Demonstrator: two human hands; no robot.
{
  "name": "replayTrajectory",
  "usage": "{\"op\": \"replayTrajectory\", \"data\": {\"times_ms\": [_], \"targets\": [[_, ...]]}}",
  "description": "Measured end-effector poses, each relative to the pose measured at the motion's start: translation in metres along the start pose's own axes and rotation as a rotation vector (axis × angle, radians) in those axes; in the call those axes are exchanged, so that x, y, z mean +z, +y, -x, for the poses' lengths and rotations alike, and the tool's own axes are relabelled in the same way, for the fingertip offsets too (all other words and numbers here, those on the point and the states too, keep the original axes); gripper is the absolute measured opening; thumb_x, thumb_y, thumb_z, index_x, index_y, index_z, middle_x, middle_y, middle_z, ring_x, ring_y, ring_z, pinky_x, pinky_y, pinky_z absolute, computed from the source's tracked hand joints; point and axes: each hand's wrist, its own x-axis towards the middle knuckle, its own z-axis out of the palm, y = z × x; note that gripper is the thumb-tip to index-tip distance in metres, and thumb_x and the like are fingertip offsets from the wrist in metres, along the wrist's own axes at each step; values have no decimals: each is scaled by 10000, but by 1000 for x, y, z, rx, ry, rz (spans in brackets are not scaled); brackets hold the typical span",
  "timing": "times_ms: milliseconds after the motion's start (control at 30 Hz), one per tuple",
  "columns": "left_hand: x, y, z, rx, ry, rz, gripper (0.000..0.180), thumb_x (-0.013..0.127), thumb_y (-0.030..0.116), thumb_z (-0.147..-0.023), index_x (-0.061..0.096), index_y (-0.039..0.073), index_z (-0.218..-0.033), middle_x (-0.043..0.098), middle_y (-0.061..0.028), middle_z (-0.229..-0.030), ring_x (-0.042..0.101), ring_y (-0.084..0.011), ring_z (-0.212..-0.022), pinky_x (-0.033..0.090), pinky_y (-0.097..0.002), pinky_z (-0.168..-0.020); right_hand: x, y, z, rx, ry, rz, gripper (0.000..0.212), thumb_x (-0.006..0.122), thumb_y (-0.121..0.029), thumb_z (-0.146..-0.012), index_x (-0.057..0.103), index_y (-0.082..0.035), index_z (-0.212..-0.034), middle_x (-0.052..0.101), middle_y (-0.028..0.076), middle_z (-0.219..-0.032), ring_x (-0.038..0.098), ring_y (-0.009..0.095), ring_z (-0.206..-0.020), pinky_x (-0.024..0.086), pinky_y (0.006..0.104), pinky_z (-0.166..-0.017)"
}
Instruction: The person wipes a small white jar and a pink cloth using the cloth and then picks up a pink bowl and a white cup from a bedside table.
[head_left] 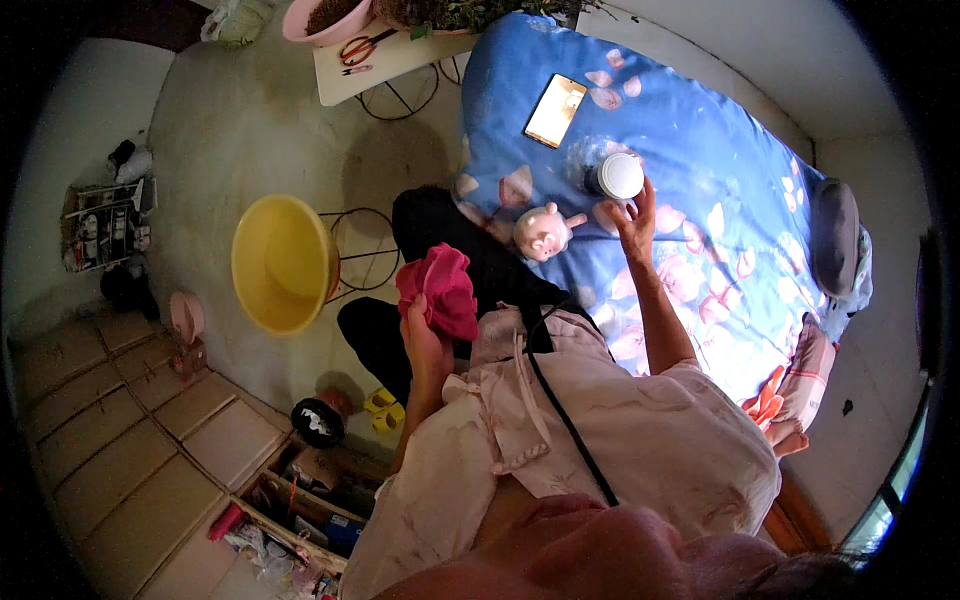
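A crumpled bright pink cloth is gripped in my left hand, above my lap. On the bed at the right, my right hand has its thumb and fingers against the near side of a small jar with a white lid. The jar's darker side shows at its left. Left of the right hand lies a pink pig figure on the blue flowered bedcover. A phone with a lit screen rests farther back on the cover.
A yellow basin sits on a wire-legged stand at the left. A white table holds red-handled scissors and a pink bowl. Yellow sandals and an open drawer box are on the floor. A grey pillow edges the bed.
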Motion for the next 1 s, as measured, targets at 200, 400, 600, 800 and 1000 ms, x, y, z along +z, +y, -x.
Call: {"op": "replayTrajectory", "data": {"times_ms": [200,400,600,800,1000], "targets": [[8,3,1,-2,23,-16,608,394,470,-976,351,37,-1399,477,-138,-1344,484,-292,-1220,392,-428,-1031,-7,-26,36,109,-150,80,338,686,-193,-852,584,-22,-1126,601,88,-1097,586,170,-971,484,303,-819],[12,4,6,-57,12,0,591,348,488,-981,385,45,-1370,484,-127,-1336,478,-272,-1223,380,-421,-1033,30,-95,43,-227,-347,290,329,673,-154,-819,589,-1,-1097,590,166,-1052,613,288,-925,496,361,-774],[3,2,4,-18,-66,-15,452,397,321,-965,454,15,-1293,551,-123,-1242,549,-252,-1125,413,-402,-993,58,-107,45,-510,-552,546,445,735,-178,-731,601,-60,-1139,515,161,-1241,507,347,-1137,449,392,-911],[-27,-13,-10,-124,-121,-37,409,470,190,-879,486,-5,-1238,597,-119,-1130,597,-238,-1036,478,-383,-912,64,-90,52,-594,-739,671,719,802,-203,-633,511,-167,-1289,365,154,-1436,330,390,-1319,298,542,-1046],[-22,-11,-7,-77,-141,-52,463,484,140,-839,450,25,-1286,576,-112,-1170,583,-251,-1053,470,-403,-933,66,-80,44,-720,-778,795,759,796,-194,-627,487,-191,-1320,418,148,-1391,330,386,-1328,270,547,-1077]]}}
